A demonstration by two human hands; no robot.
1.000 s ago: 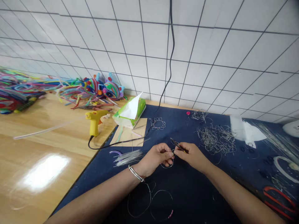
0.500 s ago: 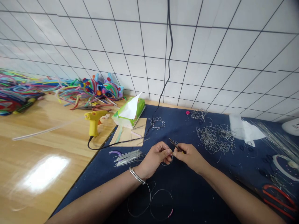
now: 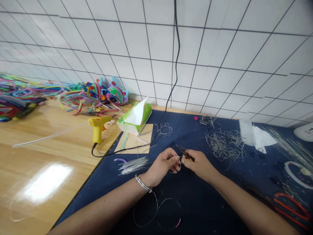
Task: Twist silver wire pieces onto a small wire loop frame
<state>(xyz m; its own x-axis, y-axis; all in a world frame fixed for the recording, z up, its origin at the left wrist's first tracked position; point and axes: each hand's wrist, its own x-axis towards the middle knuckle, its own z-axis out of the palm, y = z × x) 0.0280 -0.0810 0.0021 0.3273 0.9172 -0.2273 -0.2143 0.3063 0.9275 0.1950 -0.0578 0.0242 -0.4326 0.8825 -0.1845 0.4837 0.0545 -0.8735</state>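
My left hand [image 3: 166,162] is pinched on a thin wire loop [image 3: 176,171], which curves below its fingertips over the dark blue cloth [image 3: 107,189]. Close against its right side, my right hand [image 3: 198,164] is wrapped round small dark pliers [image 3: 185,152], their tips pointing up and to the left. The fingertips of both hands nearly meet at the wire; their exact contact is too small to tell. A flower-shaped wire ring [image 3: 165,129] lies beyond the hands. Straight wire pieces [image 3: 134,165] lie left of my left hand.
A yellow glue gun [image 3: 98,129] and a green tissue pack [image 3: 137,119] stand at the left. Tangled wire [image 3: 225,145] lies to the right, with red-handled scissors [image 3: 290,207] at the lower right. Wire loops [image 3: 157,209] lie near the front.
The pliers have tilted slightly in my right hand, their tips shifting a little to the left. My left hand has hardly moved.
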